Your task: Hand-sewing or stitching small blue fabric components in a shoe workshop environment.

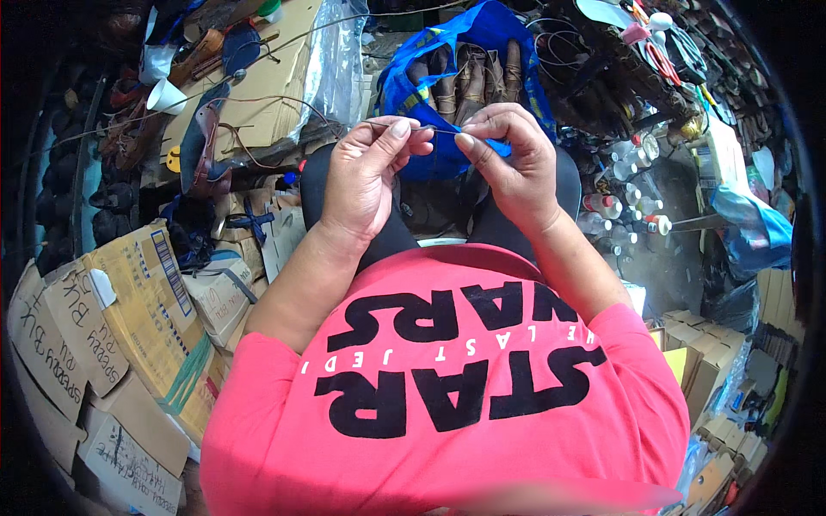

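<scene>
Pinching a thin dark cord narrowly between thumb and fingertips of left hand and right hand, stretched across the short gap, at 12 o'clock from the pink shirt. Apparently at the stage of working the cord by fingertip; cannot tell whether knotted. Next, probably calls for holding steady on the left and drawing finely on the right. Farther out: at 12 o'clock, blue bag; at 4, plastic bottles; at 8, cardboard boxes.
</scene>
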{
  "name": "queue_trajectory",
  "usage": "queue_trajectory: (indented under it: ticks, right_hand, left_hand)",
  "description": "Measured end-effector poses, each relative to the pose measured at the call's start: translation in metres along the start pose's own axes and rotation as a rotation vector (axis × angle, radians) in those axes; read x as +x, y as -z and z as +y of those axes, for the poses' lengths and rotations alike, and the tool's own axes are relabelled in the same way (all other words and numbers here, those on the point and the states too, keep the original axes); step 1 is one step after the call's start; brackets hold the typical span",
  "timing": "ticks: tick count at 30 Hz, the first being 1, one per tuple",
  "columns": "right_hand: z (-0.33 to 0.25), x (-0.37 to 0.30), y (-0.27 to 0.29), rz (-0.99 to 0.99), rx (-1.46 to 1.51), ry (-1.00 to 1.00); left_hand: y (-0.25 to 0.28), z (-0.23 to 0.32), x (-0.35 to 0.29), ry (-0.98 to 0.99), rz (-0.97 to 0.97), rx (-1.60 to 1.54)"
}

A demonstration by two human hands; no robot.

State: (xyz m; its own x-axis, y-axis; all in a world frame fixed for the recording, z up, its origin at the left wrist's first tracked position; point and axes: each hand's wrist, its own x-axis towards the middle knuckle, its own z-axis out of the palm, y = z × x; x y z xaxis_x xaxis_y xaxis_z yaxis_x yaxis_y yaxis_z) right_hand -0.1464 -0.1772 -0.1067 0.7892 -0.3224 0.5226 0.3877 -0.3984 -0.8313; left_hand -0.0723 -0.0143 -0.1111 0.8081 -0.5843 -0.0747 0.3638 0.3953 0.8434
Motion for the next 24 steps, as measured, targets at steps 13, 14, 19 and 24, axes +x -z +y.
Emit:
queue_trajectory:
  ticks: [13, 14, 19, 24]
  right_hand:
    - [0.0016, 0.0016, -0.0025, -0.017, -0.058, 0.033]
    - [0.0014, 0.0018, -0.0024, -0.017, -0.058, 0.032]
    - [0.0003, 0.0026, -0.0019, -0.025, -0.109, 0.049]
    - [-0.0012, 0.0021, -0.0014, -0.065, -0.140, 0.051]
  left_hand:
    - [0.0009, -0.0010, 0.0006, 0.002, -0.012, 0.024]
    - [0.0005, -0.0009, 0.0005, 0.002, -0.012, 0.024]
    - [-0.0061, -0.0004, -0.0004, -0.068, 0.002, 0.095]
    - [-0.0084, -0.0003, -0.0019, -0.131, -0.002, 0.242]
